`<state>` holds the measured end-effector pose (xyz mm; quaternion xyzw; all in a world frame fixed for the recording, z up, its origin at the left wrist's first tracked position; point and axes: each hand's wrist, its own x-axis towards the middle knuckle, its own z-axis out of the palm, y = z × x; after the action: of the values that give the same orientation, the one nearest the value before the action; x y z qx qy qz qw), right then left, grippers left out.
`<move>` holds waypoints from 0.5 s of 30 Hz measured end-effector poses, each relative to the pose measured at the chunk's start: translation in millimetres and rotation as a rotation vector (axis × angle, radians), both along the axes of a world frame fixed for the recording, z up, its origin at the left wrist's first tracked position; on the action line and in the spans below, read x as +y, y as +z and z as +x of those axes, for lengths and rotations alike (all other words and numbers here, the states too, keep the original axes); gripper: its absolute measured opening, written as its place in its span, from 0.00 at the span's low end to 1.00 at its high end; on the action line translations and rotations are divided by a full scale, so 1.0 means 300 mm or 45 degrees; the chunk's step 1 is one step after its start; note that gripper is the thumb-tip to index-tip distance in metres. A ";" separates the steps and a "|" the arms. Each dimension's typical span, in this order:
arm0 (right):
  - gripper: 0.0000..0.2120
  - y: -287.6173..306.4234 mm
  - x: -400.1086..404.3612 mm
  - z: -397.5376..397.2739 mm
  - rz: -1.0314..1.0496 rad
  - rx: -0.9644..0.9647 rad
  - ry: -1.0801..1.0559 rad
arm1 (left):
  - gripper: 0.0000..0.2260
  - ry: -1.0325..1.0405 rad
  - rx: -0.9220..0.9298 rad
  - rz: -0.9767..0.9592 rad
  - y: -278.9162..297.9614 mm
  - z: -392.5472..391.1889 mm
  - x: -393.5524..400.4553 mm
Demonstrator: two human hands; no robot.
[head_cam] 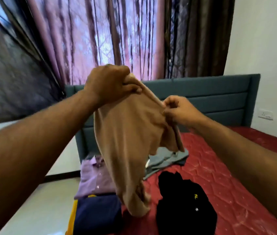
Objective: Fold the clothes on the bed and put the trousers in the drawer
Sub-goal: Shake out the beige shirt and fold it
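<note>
both hands, left (108,85) and right (176,110), pinch the tan garment's (127,133) top edge, held above the bed (236,184); folding underway, next laying it flat probably.

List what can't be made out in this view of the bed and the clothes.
- Tan garment, head view: hangs bunched from the left hand and right hand; trousers or top, cannot tell.
- Grey garment: partly hidden behind the tan one.
- Navy folded garment: cut off by the bottom edge.
- Black garment: yellow print too small to read.
- Drawer: not in view.
</note>
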<state>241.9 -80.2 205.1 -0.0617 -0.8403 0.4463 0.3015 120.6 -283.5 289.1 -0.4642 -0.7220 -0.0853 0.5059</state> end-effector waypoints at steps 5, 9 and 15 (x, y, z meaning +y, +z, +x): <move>0.02 0.248 -0.021 0.009 0.201 0.107 -0.222 | 0.24 -0.065 -0.276 0.176 0.177 -0.004 -0.011; 0.04 0.370 -0.095 0.051 -0.052 0.229 -0.147 | 0.23 -0.315 -0.365 0.369 0.256 0.043 -0.035; 0.09 0.293 -0.111 0.092 -0.080 0.011 0.181 | 0.20 -0.083 -0.161 0.357 0.306 0.121 -0.108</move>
<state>269.5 -113.5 292.9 -0.0095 -0.8269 0.4928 0.2707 157.0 -315.9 381.0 -0.4059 -0.7179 -0.2309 0.5163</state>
